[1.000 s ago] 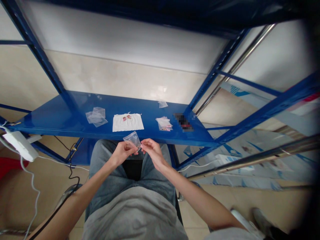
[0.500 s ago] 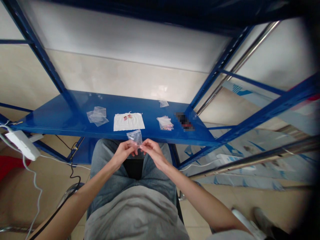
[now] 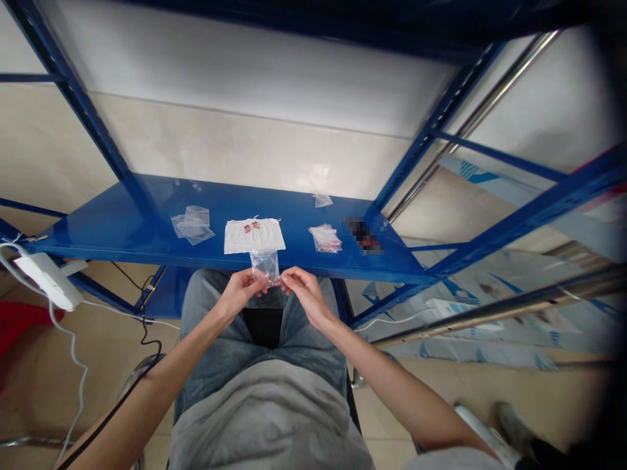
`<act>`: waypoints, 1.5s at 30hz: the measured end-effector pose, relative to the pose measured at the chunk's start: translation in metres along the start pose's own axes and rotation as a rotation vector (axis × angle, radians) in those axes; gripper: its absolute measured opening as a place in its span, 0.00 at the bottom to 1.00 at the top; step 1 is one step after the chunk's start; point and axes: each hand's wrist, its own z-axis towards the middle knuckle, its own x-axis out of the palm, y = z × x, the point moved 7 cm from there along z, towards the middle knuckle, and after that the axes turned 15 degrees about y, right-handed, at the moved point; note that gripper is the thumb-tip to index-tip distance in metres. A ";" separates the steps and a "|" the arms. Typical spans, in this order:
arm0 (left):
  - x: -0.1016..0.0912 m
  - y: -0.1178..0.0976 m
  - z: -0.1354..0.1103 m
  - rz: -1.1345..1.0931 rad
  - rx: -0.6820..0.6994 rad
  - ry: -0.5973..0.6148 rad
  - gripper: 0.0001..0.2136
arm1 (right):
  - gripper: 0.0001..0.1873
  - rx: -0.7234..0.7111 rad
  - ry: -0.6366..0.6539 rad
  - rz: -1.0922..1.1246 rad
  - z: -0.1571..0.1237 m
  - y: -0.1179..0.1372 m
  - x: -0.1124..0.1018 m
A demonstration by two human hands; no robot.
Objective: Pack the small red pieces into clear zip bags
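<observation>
A clear plastic zip bag (image 3: 265,263) is held upright over my lap, just in front of the shelf edge. Small pinkish items show along its bottom, too small to name. My left hand (image 3: 243,287) pinches its lower left corner, and my right hand (image 3: 300,287) grips the lower right corner. Just beyond the bag lies a white cloth pouch (image 3: 235,238) with a drawstring. On the pouch rest small pink and red pieces (image 3: 252,226), their kind unclear.
On the blue shelf (image 3: 147,222), several clear bags (image 3: 193,224) lie to the left. A stack of filled bags (image 3: 325,239) lies right, with another clear bag (image 3: 322,200) behind and a pixelated dark object (image 3: 363,235) beside. A white power strip (image 3: 48,281) hangs at left.
Both hands have raised and straightened the bag slightly, so its top now overlaps the pouch's front edge. The pinkish contents at its bottom show more clearly.
</observation>
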 end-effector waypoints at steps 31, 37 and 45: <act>-0.002 -0.001 -0.001 0.080 -0.034 -0.006 0.13 | 0.13 0.044 -0.030 0.109 0.003 -0.016 -0.004; 0.003 -0.005 0.000 0.080 -0.027 0.004 0.12 | 0.13 0.046 -0.006 0.120 0.003 -0.013 -0.001; -0.004 -0.007 -0.002 0.088 0.004 -0.086 0.14 | 0.09 0.070 0.073 0.056 0.003 -0.012 0.003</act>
